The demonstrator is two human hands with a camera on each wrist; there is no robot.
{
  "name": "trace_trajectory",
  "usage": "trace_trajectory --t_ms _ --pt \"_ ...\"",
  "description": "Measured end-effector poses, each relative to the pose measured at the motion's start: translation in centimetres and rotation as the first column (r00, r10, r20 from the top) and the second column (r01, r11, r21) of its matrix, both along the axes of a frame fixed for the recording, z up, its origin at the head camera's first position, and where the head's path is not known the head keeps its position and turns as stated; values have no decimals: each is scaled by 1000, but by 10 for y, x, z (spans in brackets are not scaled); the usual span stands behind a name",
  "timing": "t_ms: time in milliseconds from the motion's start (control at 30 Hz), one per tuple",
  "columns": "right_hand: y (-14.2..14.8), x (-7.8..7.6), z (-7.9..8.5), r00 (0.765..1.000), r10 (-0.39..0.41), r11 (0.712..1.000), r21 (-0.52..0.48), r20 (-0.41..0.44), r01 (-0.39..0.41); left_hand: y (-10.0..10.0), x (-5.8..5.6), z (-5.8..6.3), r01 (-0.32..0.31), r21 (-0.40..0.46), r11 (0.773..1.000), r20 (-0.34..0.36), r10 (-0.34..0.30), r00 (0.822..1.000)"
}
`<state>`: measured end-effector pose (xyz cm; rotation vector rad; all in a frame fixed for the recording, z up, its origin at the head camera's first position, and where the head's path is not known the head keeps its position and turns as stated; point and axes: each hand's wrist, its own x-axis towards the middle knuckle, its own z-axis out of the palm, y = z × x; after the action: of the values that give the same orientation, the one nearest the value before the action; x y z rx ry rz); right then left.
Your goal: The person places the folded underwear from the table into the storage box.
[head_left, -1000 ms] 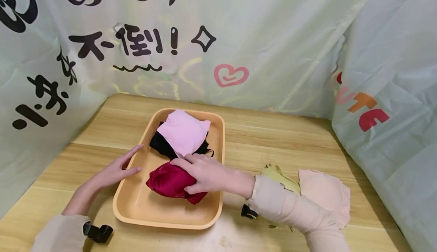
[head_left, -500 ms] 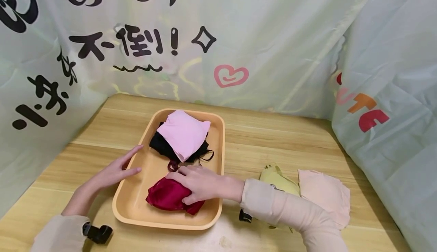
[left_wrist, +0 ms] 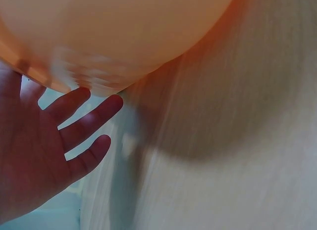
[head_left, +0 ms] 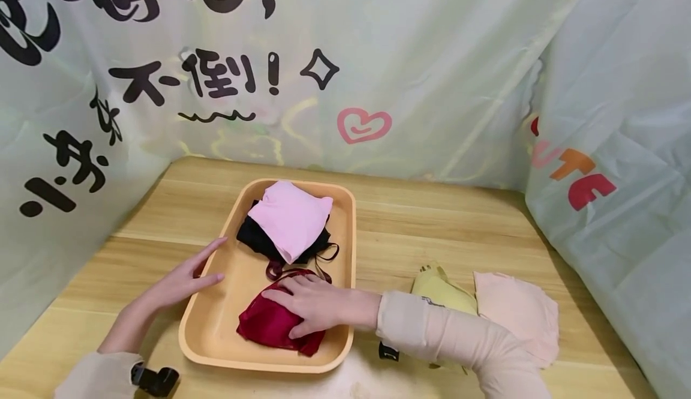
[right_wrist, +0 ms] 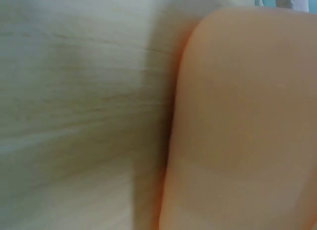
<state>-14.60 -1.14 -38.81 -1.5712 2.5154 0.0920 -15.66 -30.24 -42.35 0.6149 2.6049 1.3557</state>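
A dark red bra (head_left: pixel 270 321) with thin straps lies folded in the near half of an orange plastic tray (head_left: pixel 216 360). My right hand (head_left: pixel 313 303) rests over its top, fingers spread. Farther back in the tray, a folded pink garment (head_left: pixel 291 216) lies on a black one (head_left: pixel 256 237) with a thin strap. At the tray's left side is my left hand (head_left: pixel 180 279), its thumb and a finger reaching the rim. In the left wrist view, that hand's fingers (left_wrist: pixel 94 121) extend loosely beside the tray's outer wall. The right wrist view shows no hand, only the tray's outside and the tabletop.
Right of the tray, a yellow garment (head_left: pixel 442 294) and a pale peach one (head_left: pixel 518 312) lie on the wooden table (head_left: pixel 410 225), partly behind my right sleeve. Printed cloth (head_left: pixel 432 87) hangs around the back and sides.
My right hand has drawn the dark red bra toward the tray's near end, away from the pink garment, and its fingers have spread flatter. The bra's straps now show. My left hand keeps its place.
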Motion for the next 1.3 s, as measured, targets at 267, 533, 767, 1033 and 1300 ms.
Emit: trace_trajectory --t_ms 267,533,767,1033,1300 --pt "-6 0 -2 991 -71 994 94 117 60 1 0 1 -1 -6 1000 3 1 1000" --pt "-15 2 -8 988 -114 988 116 108 101 0 1 2 -1 -18 1000 -2 1 1000" --pt "-14 0 -5 984 -107 991 90 142 95 -1 -1 1 -10 -31 999 -1 10 1000" --pt "-3 1 9 981 -133 980 -130 138 151 -1 -2 -1 -10 -58 998 6 11 1000" --pt "16 6 30 941 -187 923 -276 282 267 -1 -1 -1 -3 -13 1000 15 4 1000"
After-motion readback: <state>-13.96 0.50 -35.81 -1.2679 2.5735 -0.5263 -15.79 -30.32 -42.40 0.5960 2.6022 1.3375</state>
